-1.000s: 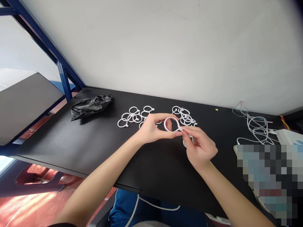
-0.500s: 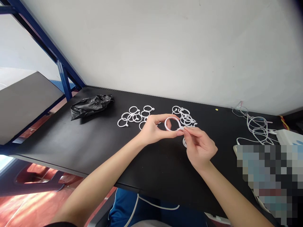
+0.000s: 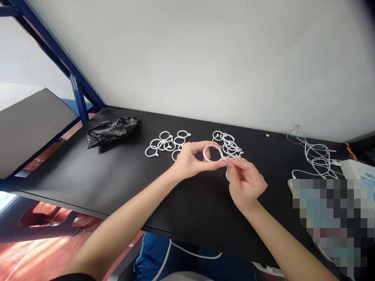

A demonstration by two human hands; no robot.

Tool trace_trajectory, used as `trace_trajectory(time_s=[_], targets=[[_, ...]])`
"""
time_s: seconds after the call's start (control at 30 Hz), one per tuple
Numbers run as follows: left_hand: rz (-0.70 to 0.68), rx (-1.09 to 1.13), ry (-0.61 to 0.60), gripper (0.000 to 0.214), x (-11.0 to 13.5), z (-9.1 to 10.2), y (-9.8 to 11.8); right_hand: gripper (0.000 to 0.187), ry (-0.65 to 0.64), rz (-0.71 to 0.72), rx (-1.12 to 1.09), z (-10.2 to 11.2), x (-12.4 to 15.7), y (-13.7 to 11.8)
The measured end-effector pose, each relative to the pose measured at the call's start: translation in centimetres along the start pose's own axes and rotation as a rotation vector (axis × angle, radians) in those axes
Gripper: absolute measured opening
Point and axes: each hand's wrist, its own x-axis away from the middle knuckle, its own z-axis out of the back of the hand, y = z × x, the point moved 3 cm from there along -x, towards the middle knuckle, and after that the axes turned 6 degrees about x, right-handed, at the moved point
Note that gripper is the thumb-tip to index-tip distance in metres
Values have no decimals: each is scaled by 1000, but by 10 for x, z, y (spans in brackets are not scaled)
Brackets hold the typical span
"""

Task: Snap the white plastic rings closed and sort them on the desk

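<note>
My left hand (image 3: 189,160) holds a white curtain ring (image 3: 205,153) between thumb and fingers, raised above the black table. My right hand (image 3: 247,182) pinches the ring's small eyelet end with thumb and forefinger, and the fingertips hide most of that joint. On the table beyond my left hand lies a loose group of white rings (image 3: 156,155), partly covered by that hand. Behind my right hand another cluster of rings (image 3: 231,147) overlaps in a heap. One more ring (image 3: 227,176) shows only partly beside my right hand.
A crumpled black plastic bag (image 3: 113,130) lies at the table's (image 3: 117,187) left. To the right are tangled white cables (image 3: 318,158), a white box (image 3: 356,169) and a blurred-out object (image 3: 331,218). The wall (image 3: 190,62) stands along the far edge; a blue metal frame (image 3: 77,91) is at the left.
Almost nothing differs. Both hands keep the same hold on the ring, and my right hand has shifted very slightly left.
</note>
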Motion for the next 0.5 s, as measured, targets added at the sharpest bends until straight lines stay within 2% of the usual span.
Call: trace_trajectory(time_s=[0.17, 0.33, 0.5], targets=[[13, 39, 37, 38, 1, -2, -1, 23, -15, -28, 3, -1, 1, 3], [10, 24, 32, 39, 1, -2, 0, 18, -83, -15, 14, -3, 5, 3], [17, 17, 35, 39, 0, 0, 1, 21, -17, -16, -6, -1, 2, 1]])
